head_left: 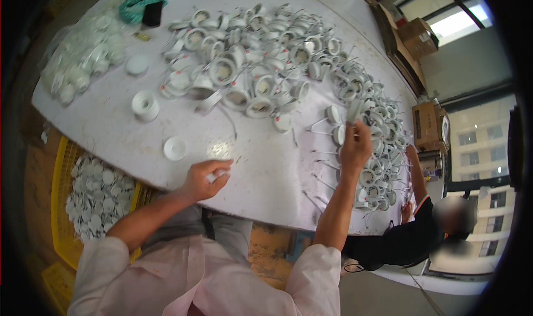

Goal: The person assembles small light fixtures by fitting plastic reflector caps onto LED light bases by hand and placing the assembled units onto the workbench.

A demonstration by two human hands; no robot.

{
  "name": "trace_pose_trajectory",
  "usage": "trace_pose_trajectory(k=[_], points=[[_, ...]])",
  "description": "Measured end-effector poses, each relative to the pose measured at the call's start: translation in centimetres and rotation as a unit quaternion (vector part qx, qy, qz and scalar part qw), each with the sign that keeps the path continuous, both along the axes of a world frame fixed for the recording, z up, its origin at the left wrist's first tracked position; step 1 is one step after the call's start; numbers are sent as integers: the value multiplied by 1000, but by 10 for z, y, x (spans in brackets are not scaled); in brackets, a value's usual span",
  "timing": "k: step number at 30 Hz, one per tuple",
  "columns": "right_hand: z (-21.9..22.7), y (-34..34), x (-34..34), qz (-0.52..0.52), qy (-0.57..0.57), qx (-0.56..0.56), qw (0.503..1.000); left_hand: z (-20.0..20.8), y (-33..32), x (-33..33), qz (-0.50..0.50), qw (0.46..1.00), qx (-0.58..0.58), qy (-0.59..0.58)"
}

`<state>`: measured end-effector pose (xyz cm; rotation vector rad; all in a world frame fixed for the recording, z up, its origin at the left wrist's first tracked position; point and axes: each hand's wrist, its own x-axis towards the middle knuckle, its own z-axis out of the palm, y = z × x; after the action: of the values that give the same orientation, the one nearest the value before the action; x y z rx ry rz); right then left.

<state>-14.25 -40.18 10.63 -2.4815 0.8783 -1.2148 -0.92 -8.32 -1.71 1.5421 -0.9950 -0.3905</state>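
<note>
Over the near part of the white table, my left hand [206, 180] is closed around a small white piece [217, 175], mostly hidden by the fingers. My right hand [356, 147] is raised at the right, its fingers pinching a white round lamp housing [353, 110] that is smeared by motion. Beside that hand, several housings with wires, such as this white housing [338, 134], lie in a column. A large heap of similar round housings [223, 71] covers the table's far middle. Left of the heap are a white ring-shaped part [145, 105] and a shallow white cup [175, 148].
A clear plastic bag [83, 58] of white parts lies at the far left, near a white disc [137, 64] and a dark phone-like object [152, 14]. A yellow basket [62, 185] of white discs stands below the table edge. A co-worker [411, 233] works at the right.
</note>
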Motion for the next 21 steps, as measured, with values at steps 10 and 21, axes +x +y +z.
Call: trace_pose_trajectory(k=[10,21], points=[[-27,170,0,342,30,-49,938,80,15,3,-7,999,-36,14],[-15,217,-6,495,65,44,865,60,73,36,-282,887,55,361]])
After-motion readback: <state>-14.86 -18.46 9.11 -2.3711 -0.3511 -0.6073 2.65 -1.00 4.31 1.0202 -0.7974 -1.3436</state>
